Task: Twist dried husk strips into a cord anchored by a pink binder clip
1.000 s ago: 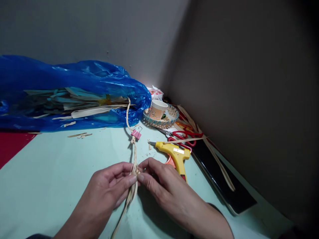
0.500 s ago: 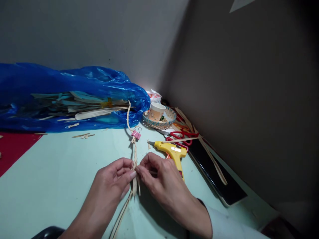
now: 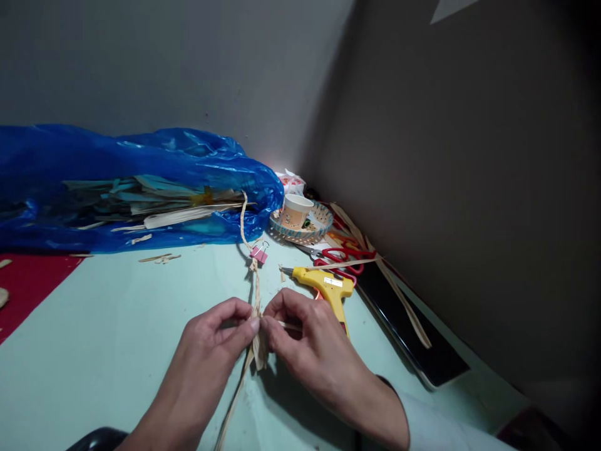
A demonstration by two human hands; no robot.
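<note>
A pale braided fibre cord [image 3: 256,284] runs down from a pink binder clip [image 3: 258,254] on the light green table [image 3: 117,326]. My left hand [image 3: 218,335] pinches the cord between thumb and index finger from the left. From the right, my right hand [image 3: 298,329] is closed on a thin strand at the cord, its fingertips almost meeting the left thumb. Below the fingers the cord ends spread into a short flat tuft, and longer loose strands [image 3: 235,398] trail toward the front edge.
Behind lies a blue plastic bag [image 3: 188,144] with dry strips. Right of the clip are a yellow glue gun [image 3: 328,285], red-handled scissors [image 3: 345,254] and a woven basket [image 3: 303,235] holding a paper cup [image 3: 295,212]. A black flat device [image 3: 408,326] lies along the right wall.
The tuft below my fingers has turned and looks wider. The trailing strands lie closer together. My hands have barely shifted and keep their pinch; the view has moved slightly.
</note>
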